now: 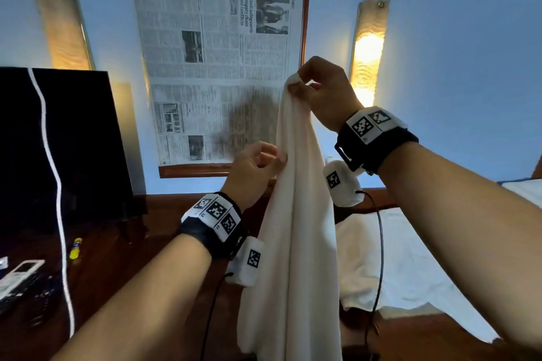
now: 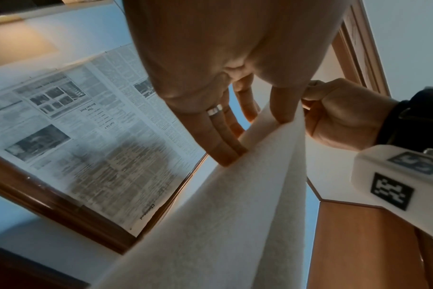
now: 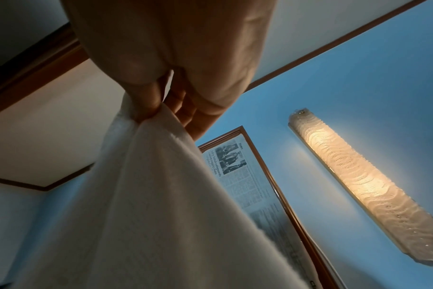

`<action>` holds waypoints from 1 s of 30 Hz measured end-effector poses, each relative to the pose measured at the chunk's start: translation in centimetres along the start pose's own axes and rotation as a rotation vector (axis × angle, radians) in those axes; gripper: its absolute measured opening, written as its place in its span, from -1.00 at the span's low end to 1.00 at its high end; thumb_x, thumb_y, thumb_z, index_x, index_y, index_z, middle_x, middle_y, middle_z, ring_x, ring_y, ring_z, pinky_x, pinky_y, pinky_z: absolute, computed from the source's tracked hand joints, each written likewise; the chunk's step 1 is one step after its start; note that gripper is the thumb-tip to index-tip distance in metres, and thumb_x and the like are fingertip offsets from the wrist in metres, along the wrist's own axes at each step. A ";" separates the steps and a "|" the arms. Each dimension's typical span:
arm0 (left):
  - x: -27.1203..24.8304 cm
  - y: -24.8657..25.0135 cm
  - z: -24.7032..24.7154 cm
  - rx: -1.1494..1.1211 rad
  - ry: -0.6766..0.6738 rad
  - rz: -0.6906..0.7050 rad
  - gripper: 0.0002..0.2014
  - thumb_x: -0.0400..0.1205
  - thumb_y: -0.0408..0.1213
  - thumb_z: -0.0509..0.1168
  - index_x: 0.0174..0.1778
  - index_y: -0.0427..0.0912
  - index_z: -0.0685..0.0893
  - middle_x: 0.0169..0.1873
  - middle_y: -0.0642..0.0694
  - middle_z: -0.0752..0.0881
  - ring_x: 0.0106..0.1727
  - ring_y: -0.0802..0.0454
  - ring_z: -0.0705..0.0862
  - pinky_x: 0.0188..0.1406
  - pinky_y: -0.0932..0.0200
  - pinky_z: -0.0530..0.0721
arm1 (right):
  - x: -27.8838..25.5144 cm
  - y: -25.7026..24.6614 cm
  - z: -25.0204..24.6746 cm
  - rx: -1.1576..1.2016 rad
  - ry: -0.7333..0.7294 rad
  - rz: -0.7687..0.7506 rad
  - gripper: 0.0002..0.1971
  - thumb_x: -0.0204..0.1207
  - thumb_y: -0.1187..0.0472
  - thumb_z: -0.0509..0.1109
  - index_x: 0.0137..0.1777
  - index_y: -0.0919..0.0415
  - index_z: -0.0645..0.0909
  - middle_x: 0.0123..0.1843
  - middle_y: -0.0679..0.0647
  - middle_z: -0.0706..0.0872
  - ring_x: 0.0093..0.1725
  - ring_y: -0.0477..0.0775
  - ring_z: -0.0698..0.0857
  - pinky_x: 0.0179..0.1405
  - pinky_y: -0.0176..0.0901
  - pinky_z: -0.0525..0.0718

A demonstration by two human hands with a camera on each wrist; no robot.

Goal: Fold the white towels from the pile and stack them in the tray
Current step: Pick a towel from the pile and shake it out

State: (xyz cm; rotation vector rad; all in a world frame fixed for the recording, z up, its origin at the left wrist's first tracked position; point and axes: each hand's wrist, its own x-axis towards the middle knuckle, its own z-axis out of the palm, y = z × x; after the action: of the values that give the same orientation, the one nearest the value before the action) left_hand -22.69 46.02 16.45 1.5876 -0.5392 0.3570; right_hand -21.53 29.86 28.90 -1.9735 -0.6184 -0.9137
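Observation:
A white towel [image 1: 293, 243] hangs lengthwise in the air in front of me. My right hand [image 1: 305, 83] is raised and pinches its top corner between thumb and fingers; the right wrist view shows that pinch [image 3: 148, 113] with the towel [image 3: 148, 215] draping below. Lower and to the left, my left hand [image 1: 271, 160] pinches the towel's left edge. In the left wrist view its fingers [image 2: 225, 150] lie behind the towel [image 2: 235, 215] and the thumb in front. More white towels [image 1: 410, 258] lie rumpled at the right. No tray is in view.
A dark screen [image 1: 58, 141] with a white cable [image 1: 55, 184] stands at the left on a dark wooden surface [image 1: 117, 272]. A remote [image 1: 20, 272] and a small yellow object [image 1: 75, 248] lie there. A framed newspaper [image 1: 217, 67] and lit wall lamps [image 1: 366, 50] are ahead.

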 end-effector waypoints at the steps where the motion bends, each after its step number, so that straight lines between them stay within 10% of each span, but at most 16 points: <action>1: 0.1 0.0 0.2 0.004 -0.012 -0.011 -0.86 0.65 -0.26 0.46 0.00 -0.23 0.67 -0.22 -0.10 0.80 -0.33 0.24 0.76 -0.36 0.31 0.70 | 0.2 0.2 -0.2 -0.004 0.003 0.003 -0.86 0.59 0.20 0.47 -0.08 0.24 0.59 -0.11 0.11 0.67 -0.12 0.02 0.64 0.06 0.03 0.69; 10: 0.0 -2.5 0.9 -0.032 0.226 -0.076 -0.85 0.69 -0.11 0.40 -0.13 -0.05 0.62 -0.24 -0.08 0.73 -0.29 0.05 0.68 -0.32 0.15 0.66 | 0.6 0.7 -0.5 0.041 0.032 0.051 -0.89 0.58 0.26 0.47 -0.11 0.20 0.58 -0.14 0.06 0.67 -0.22 -0.02 0.63 -0.15 -0.13 0.63; 23: -2.2 -4.0 1.5 -0.120 -0.112 -0.200 -0.90 0.73 -0.25 0.35 -0.01 -0.15 0.76 -0.30 0.01 0.73 -0.25 0.14 0.69 -0.13 0.20 0.71 | 0.1 1.2 -0.1 0.011 0.034 0.086 -0.90 0.57 0.23 0.48 -0.11 0.16 0.59 -0.02 0.17 0.73 -0.01 0.16 0.74 0.07 0.18 0.78; 30: -3.0 -3.4 1.6 -0.089 -0.144 -0.232 -0.86 0.66 -0.27 0.45 0.10 -0.10 0.69 -0.26 -0.02 0.80 -0.41 -0.05 0.73 -0.54 0.13 0.68 | 0.2 1.2 -0.1 0.015 0.026 0.083 -0.90 0.57 0.21 0.48 -0.07 0.21 0.61 -0.03 0.15 0.73 -0.02 0.14 0.74 0.07 0.20 0.78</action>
State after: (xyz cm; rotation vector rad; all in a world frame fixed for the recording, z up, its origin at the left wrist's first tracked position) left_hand -23.50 44.92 11.82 1.5778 -0.4677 0.0429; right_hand -20.64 29.15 28.51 -1.9558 -0.5235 -0.8795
